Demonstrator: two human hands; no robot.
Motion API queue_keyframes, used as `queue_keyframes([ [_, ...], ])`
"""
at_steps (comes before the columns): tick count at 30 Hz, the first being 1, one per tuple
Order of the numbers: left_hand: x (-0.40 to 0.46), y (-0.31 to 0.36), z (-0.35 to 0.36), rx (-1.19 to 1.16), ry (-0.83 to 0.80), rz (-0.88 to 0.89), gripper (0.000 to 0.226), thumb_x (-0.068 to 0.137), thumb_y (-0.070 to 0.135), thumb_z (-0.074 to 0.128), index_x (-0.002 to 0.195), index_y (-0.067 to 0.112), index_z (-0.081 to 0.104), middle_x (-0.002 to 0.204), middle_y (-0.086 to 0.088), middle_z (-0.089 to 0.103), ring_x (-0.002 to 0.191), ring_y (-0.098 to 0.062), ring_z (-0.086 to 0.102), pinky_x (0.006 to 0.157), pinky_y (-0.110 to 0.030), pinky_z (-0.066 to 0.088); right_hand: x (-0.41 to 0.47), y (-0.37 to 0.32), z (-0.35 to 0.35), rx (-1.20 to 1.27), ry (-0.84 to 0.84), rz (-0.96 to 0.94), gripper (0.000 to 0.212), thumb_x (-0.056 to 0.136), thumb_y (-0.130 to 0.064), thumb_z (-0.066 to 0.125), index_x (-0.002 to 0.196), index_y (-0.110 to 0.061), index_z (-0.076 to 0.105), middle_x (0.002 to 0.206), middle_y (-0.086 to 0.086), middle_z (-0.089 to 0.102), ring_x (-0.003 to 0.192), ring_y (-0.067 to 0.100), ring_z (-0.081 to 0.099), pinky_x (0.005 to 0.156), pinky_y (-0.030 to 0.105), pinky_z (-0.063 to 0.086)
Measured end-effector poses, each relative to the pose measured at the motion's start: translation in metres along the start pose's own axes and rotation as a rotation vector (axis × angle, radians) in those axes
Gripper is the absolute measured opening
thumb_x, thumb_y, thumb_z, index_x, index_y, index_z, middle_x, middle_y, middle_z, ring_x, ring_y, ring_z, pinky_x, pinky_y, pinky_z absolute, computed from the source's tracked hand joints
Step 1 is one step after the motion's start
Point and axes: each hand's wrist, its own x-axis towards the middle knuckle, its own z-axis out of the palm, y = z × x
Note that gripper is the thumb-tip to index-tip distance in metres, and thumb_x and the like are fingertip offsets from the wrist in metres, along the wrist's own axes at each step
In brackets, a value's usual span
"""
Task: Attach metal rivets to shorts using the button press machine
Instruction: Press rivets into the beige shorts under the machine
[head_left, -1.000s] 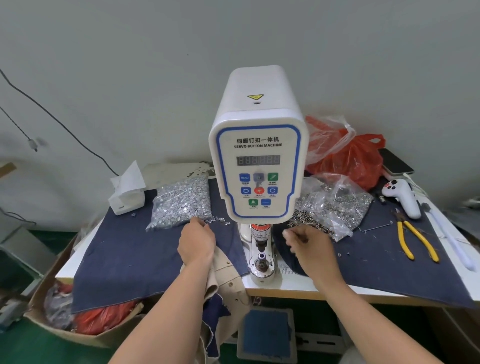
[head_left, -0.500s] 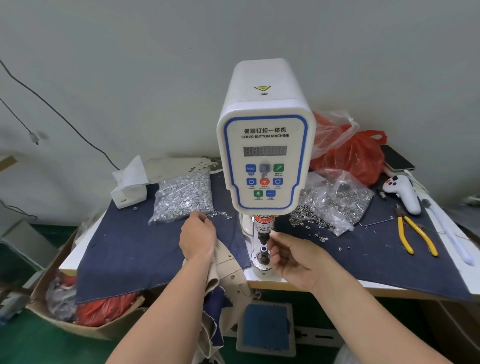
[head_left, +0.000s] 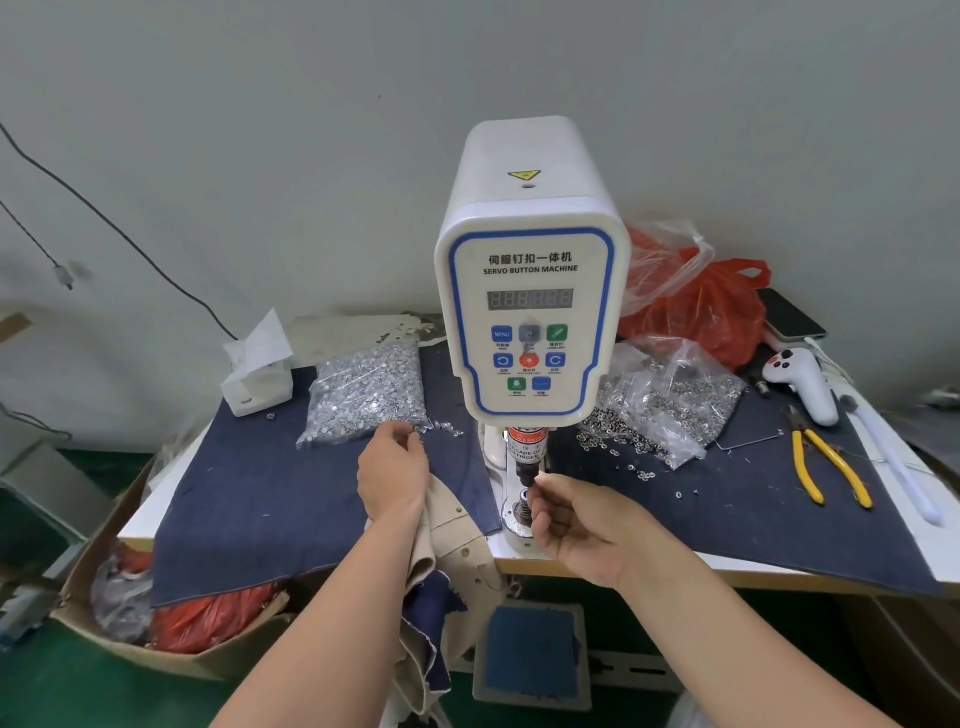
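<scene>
Right hand fingertips pinched together at die under press, apparently seating rivet. Left hand curled at loose rivets, pinning shorts left of die. Keep foot off pedal: crush risk. Misseated rivet jams.

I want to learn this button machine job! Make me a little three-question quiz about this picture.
1. True or false: the yellow pliers lie right of the button machine.
2. Which hand has its fingers at the die under the press? A) left B) right
3. Fill in: the beige shorts hang over the table's ____ edge.

Key: 1 true. 2 B: the right hand; the left hand reaches toward loose rivets. 3 front.
</scene>
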Motion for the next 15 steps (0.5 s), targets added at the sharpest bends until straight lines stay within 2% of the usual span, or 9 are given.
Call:
queue_keyframes([
  [6, -0.002, 0.000, -0.007, -0.174, -0.013, -0.045, 0.007, 0.101, 0.022, 0.062, 0.105, 0.026, 0.067, 0.096, 0.011, 0.072, 0.100, -0.019, 0.065, 0.082, -0.032, 0.043, -0.001, 0.000, 0.001, -0.008, -0.015, 0.008, 0.012, 0.096, -0.005, 0.067, 0.089, 0.005, 0.067, 0.068, 0.015, 0.069, 0.049, 0.017, 0.065, 0.042, 0.025, 0.053],
  [9, -0.003, 0.005, -0.014, -0.272, -0.070, -0.037, 0.008, 0.102, 0.020, 0.062, 0.098, 0.025, 0.067, 0.088, 0.016, 0.076, 0.098, -0.009, 0.067, 0.077, -0.022, 0.042, -0.001, -0.001, 0.002, 0.003, -0.008, 0.010, 0.015, 0.097, -0.005, 0.066, 0.088, 0.007, 0.068, 0.069, 0.016, 0.070, 0.048, 0.018, 0.066, 0.042, 0.025, 0.053],
  [12, -0.009, 0.009, -0.027, -0.354, -0.153, 0.001, 0.013, 0.100, 0.021, 0.066, 0.092, 0.030, 0.072, 0.090, 0.014, 0.077, 0.096, -0.003, 0.068, 0.083, -0.022, 0.046, -0.002, -0.001, 0.002, 0.005, -0.008, 0.005, 0.016, 0.097, -0.005, 0.067, 0.087, 0.007, 0.069, 0.070, 0.016, 0.071, 0.049, 0.018, 0.066, 0.042, 0.025, 0.054],
  [15, -0.023, 0.011, -0.037, -0.442, -0.212, -0.017, 0.014, 0.095, 0.021, 0.070, 0.086, 0.029, 0.077, 0.089, 0.015, 0.077, 0.088, 0.002, 0.068, 0.076, -0.019, 0.046, -0.003, 0.000, 0.004, 0.008, -0.006, 0.009, 0.019, 0.096, -0.006, 0.067, 0.084, 0.008, 0.070, 0.070, 0.016, 0.071, 0.049, 0.017, 0.065, 0.042, 0.025, 0.054],
])
